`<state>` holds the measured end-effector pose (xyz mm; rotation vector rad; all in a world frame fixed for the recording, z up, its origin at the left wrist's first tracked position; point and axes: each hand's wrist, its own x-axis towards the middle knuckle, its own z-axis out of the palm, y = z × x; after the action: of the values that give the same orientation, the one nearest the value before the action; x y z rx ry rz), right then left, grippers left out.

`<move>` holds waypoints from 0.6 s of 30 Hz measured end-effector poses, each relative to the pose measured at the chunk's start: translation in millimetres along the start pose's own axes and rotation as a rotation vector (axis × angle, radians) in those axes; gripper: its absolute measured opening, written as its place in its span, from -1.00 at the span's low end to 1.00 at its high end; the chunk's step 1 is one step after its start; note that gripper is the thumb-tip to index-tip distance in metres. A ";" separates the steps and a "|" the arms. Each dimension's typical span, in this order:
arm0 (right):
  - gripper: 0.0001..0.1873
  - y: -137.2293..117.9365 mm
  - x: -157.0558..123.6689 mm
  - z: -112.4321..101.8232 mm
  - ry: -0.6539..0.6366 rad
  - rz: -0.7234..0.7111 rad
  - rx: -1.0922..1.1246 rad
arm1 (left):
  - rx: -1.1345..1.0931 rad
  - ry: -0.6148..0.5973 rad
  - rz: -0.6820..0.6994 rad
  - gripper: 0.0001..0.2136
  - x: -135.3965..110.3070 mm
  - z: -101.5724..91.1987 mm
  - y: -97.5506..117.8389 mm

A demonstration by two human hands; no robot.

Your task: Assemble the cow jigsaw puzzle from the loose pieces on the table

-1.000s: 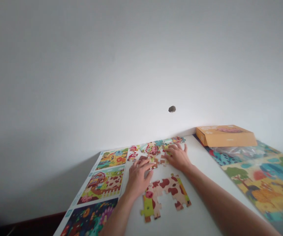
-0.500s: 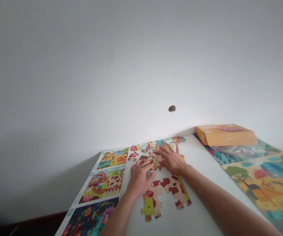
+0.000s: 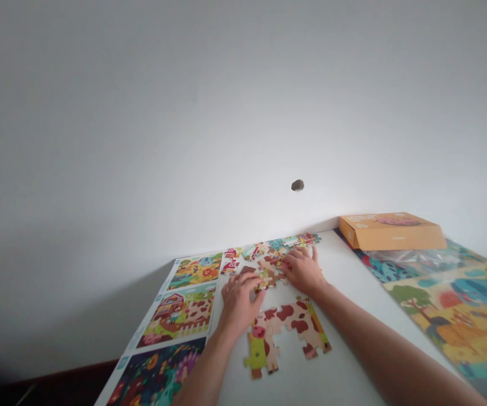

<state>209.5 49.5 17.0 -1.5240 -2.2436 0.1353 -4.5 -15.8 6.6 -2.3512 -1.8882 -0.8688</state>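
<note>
Loose jigsaw puzzle pieces (image 3: 275,276) lie in a cluster on the white table (image 3: 294,380). My left hand (image 3: 241,296) rests at the cluster's left side, fingers stretched over the pieces and thumb held apart. On the far right of the cluster, my right hand (image 3: 306,272) has its fingers bent together on a small colourful puzzle piece (image 3: 283,263), partly hidden by the fingertips. Closer to me lies a joined puzzle section (image 3: 288,321) showing a brown-spotted cow, with a gap under its body.
A sheet of printed pictures (image 3: 178,313) with a farm scene lies on the left. At the right are an orange box (image 3: 395,232), a clear plastic bag (image 3: 416,259) and a large animal picture (image 3: 459,316). A white wall (image 3: 243,124) with a small hole (image 3: 297,185) rises behind the table.
My right hand's spread fingers have drawn in and bent, uncovering more pieces at the back. My left hand stays nearly in place. The cow section has not moved.
</note>
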 end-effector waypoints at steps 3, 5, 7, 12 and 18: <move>-0.71 -0.4 -0.3 -1.8 0.060 0.067 -0.040 | 0.010 0.034 -0.043 -0.79 0.6 1.2 -1.1; -0.65 -1.4 -1.4 -3.6 0.035 0.035 -0.039 | 0.016 0.034 -0.050 -0.79 0.9 0.6 -0.5; -0.47 -2.6 -3.2 -5.0 -0.078 -0.113 0.003 | 0.026 0.032 -0.049 -0.78 1.0 -0.3 0.7; -0.45 -3.9 -6.3 -5.7 -0.198 -0.280 0.085 | 0.056 0.054 -0.080 -0.79 0.4 -2.1 3.1; -0.60 -2.8 -6.0 -4.7 -0.056 -0.239 0.037 | 0.065 0.034 -0.107 -0.71 0.8 -3.4 4.2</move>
<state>210.8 42.2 20.4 -1.2363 -2.4322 0.1490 -2.1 -17.4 11.1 -2.2028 -2.0126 -0.8355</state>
